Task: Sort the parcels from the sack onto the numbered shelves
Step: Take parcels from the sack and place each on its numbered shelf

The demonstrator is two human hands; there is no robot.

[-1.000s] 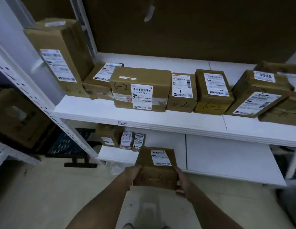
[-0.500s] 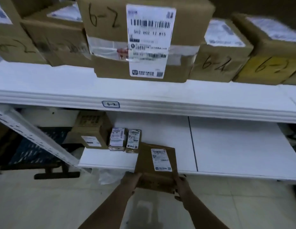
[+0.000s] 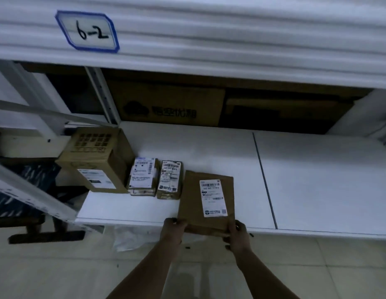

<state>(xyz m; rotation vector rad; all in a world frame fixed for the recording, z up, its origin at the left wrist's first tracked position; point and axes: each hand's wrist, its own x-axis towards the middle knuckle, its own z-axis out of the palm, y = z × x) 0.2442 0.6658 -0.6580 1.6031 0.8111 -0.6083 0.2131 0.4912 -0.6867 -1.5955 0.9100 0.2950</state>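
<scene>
At the front lip of the lower shelf, I have both hands on a flat brown parcel. My left hand curls round its near left corner, and my right hand clamps the near right corner, fingers wrapped under the edge. Most of the parcel lies flat on the shelf board, its near end jutting slightly past the lip, white label facing up. Just left of it on the same shelf sit two small labelled packets, side by side and touching, and left of those a taller cardboard box at the shelf's end. Further back, against the rear of the shelf, a large printed carton stands in shadow. Above, the upper shelf's edge carries a tag reading 6-2.
</scene>
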